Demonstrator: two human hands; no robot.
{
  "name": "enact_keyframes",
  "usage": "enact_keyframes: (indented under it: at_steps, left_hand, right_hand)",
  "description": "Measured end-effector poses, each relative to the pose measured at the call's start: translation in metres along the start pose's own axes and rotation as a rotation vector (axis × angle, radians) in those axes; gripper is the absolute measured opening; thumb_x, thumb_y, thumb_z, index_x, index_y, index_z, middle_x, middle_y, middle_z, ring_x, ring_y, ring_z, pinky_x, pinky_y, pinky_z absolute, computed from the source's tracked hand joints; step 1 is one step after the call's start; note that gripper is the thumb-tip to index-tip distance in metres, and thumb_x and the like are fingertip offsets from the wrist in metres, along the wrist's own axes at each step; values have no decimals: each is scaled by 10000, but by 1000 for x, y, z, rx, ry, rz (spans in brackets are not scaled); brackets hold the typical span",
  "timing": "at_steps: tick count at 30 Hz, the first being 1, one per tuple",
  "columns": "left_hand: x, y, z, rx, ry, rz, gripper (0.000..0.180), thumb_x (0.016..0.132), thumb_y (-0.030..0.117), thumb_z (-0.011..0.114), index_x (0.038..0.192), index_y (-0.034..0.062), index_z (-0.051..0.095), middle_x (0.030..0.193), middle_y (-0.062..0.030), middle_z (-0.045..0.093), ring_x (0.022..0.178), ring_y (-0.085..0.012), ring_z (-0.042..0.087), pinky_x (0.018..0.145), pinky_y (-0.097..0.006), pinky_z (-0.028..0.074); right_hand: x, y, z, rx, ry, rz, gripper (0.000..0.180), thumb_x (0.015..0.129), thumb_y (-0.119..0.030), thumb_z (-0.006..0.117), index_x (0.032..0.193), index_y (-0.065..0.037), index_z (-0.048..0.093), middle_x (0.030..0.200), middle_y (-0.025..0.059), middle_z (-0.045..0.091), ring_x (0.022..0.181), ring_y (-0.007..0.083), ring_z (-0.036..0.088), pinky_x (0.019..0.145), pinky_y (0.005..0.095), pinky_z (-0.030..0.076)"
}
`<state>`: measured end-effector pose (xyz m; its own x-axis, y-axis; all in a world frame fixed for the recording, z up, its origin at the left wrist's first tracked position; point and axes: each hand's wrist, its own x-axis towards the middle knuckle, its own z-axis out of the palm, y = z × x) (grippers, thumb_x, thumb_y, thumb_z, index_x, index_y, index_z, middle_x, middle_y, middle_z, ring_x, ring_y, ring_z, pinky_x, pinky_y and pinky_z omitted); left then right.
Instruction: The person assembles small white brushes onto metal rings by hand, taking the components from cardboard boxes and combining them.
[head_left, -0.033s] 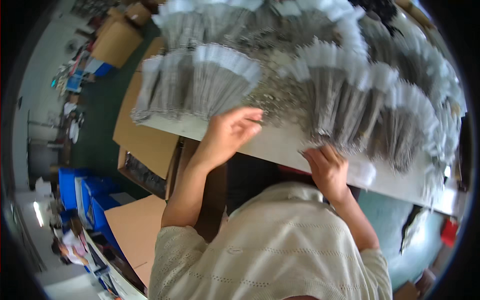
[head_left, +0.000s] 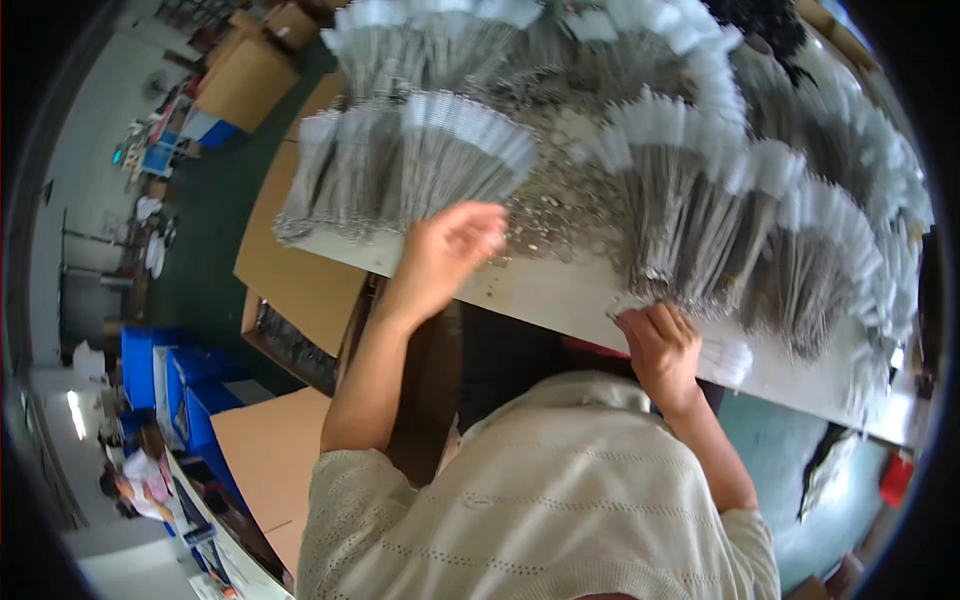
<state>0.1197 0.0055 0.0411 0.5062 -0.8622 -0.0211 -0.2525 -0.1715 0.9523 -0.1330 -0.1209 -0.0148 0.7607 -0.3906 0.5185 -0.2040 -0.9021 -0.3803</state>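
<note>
**Inspector:** State the position of the right hand (head_left: 662, 345).
**Assistant:** Right of centre in the frame, at the near edge of the white tabletop (head_left: 540, 298). Thumb and fingertips are pinched together on a small, thin dark piece (head_left: 612, 316), which projects from them toward the left of the frame. Its exact form is too small to tell.

**Inspector:** What lies about that hand?
**Assistant:** Fanned bundles of thin grey strands with whitish upper ends (head_left: 720, 215) stand across the upper right, their lower ends just above the knuckles. Contact cannot be confirmed. A translucent whitish plastic item (head_left: 730, 358) lies just right of the hand.

**Inspector:** And the left hand (head_left: 455, 245)?
**Assistant:** Near the centre, blurred, with fingers bent inward. Whether they close on anything, I cannot tell. It overlaps the lower edge of a second group of grey, white-ended bundles (head_left: 460, 150) at upper left of centre; touching or apart cannot be determined.

**Inspector:** Between the two groups?
**Assistant:** A scatter of small, loose, metallic-looking pieces (head_left: 560, 215), above and right of the left fingers. An open brown cardboard box (head_left: 310, 300) stands left of centre, below the tabletop.
</note>
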Motion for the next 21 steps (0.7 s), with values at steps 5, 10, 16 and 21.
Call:
enact_keyframes:
  at_steps: [5, 10, 16, 21]
  left_hand:
    - [39, -47, -130, 274, 490, -44, 179, 849, 114, 618, 982, -4, 625, 815, -47, 635, 730, -101, 608, 635, -233, 506]
    - [79, -92, -182, 842, 560, -177, 244, 788, 297, 653, 861, 65, 672, 806, -99, 674, 755, -240, 648, 660, -347, 499]
    - [94, -95, -195, 1016, 670, -133, 269, 754, 355, 654, 868, 112, 641, 853, -113, 666, 825, -316, 634, 701, -418, 493]
    - [111, -109, -205, 1215, 521, -338, 169, 763, 250, 617, 846, 108, 656, 899, -147, 655, 863, -322, 627, 714, -441, 490]
  right_hand:
    - [-4, -4, 7, -11, -7, -121, 180, 635, -53, 625, 812, -79, 616, 715, 22, 514, 694, 193, 536, 590, 321, 442]
    - [0, 1, 17, 80, -16, -197, 221, 630, -62, 661, 847, -65, 621, 807, 36, 547, 770, 211, 541, 654, 330, 456]
    - [37, 0, -18, 176, 90, -212, 233, 662, 38, 679, 872, -47, 621, 864, 82, 587, 741, 257, 579, 633, 350, 480]
    - [120, 22, -34, 127, -27, 246, 143, 813, -105, 632, 884, 10, 585, 794, 129, 564, 721, 298, 572, 628, 376, 467]
